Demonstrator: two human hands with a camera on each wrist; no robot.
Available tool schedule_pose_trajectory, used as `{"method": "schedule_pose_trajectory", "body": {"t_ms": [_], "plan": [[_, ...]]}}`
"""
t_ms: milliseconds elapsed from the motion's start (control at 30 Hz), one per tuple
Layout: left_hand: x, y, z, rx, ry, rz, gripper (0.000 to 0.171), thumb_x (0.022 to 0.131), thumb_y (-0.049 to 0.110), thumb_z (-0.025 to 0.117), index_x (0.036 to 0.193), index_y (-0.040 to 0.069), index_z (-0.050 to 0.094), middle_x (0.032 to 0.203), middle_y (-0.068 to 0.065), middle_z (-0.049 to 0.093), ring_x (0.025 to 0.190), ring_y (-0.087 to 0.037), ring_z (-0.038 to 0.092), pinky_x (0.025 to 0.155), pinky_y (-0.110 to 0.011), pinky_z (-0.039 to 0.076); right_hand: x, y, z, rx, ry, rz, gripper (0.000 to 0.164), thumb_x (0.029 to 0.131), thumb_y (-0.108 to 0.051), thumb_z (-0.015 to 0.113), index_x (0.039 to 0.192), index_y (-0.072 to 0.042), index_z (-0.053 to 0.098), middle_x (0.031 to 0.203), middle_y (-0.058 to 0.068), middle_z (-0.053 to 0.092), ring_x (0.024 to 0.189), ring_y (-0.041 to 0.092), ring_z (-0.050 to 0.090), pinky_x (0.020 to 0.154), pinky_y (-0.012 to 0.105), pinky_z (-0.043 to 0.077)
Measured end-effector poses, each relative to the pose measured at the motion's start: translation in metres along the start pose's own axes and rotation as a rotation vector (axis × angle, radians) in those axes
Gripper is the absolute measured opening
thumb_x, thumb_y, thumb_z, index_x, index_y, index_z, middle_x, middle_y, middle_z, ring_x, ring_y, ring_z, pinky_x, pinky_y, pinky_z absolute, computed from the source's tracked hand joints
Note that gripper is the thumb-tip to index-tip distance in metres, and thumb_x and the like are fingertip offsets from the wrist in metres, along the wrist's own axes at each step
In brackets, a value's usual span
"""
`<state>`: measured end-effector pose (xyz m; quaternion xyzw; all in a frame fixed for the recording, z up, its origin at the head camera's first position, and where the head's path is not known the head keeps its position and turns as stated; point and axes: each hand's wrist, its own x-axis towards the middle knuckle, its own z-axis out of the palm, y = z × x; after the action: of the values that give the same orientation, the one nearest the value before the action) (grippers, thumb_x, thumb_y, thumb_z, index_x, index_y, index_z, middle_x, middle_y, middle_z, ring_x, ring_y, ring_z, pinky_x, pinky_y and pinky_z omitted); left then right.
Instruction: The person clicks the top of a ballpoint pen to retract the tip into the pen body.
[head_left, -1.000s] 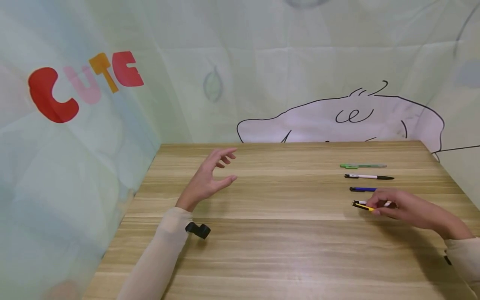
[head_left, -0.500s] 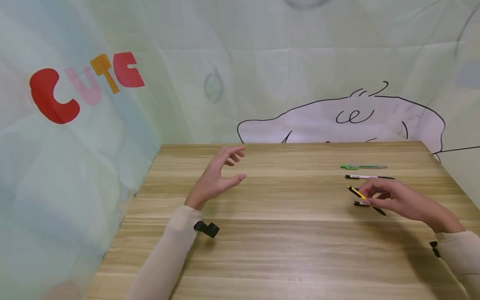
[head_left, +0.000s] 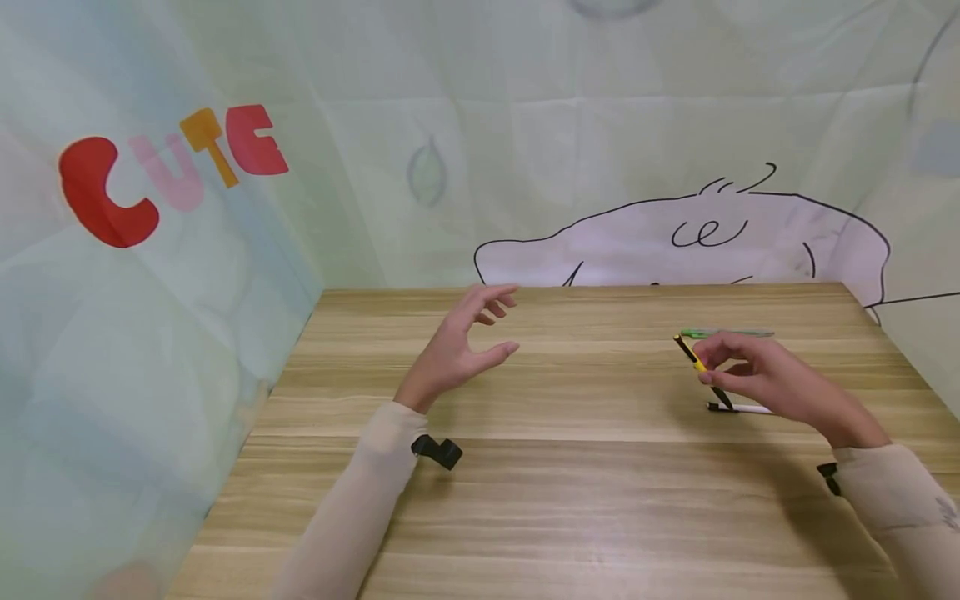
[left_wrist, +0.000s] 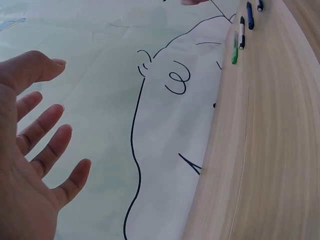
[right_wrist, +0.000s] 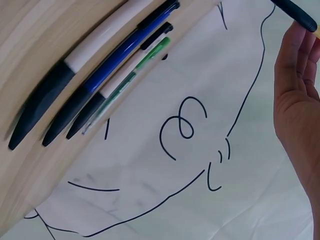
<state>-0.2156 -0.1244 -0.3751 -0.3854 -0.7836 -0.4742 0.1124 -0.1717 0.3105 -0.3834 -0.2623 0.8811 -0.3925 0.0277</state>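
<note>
My right hand pinches a yellow pen with black ends between thumb and fingers, holding it tilted above the table. Below it lies a white pen with black ends, partly behind the hand. A green pen lies farther back. Between them, hidden by the hand in the head view, a blue pen and another white pen show in the right wrist view. My left hand hovers over the table's left part, fingers apart and slightly bent, with nothing in it.
The wooden table meets a pale printed curtain at the back and left. Coloured letters and a line-drawn animal are printed on it. A small black device sits on the left wrist.
The right hand has lifted the yellow pen off the table beside the near white pen and carried it back and left, tilting it. My left hand has drifted right and slightly back, still holding nothing.
</note>
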Motion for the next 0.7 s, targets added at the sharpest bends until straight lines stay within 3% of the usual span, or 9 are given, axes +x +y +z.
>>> {"method": "schedule_pose_trajectory", "body": {"t_ms": [333,533,700], "plan": [[0.014,0.007,0.015,-0.046,0.001,0.009,0.073,0.086,0.007,0.079,0.150,0.018,0.047,0.130,-0.003,0.056,0.115,-0.017,0.053,0.098,-0.040,0.049,0.015,-0.017,0.006,0.127,0.062,0.034,0.020,0.095,-0.011,0.072,0.113,-0.007,0.064,0.100,0.004,0.066,0.091,0.012,0.066,0.074,0.026,0.060],[0.021,0.013,0.025,-0.072,-0.003,0.018,0.072,0.084,0.001,0.079,0.148,0.005,0.047,0.130,-0.011,0.056,0.115,-0.024,0.052,0.098,-0.046,0.048,0.024,-0.028,0.012,0.124,0.112,0.033,0.023,0.093,-0.014,0.074,0.115,-0.015,0.066,0.101,0.004,0.066,0.092,0.014,0.066,0.075,0.026,0.058],[0.027,0.016,0.033,-0.075,-0.015,0.042,0.072,0.085,0.005,0.080,0.149,0.012,0.047,0.129,-0.005,0.056,0.116,-0.019,0.052,0.098,-0.040,0.049,0.032,-0.037,0.016,0.189,0.114,0.042,0.028,0.094,-0.014,0.074,0.120,-0.013,0.063,0.103,0.008,0.065,0.093,0.018,0.068,0.077,0.032,0.061]]}}
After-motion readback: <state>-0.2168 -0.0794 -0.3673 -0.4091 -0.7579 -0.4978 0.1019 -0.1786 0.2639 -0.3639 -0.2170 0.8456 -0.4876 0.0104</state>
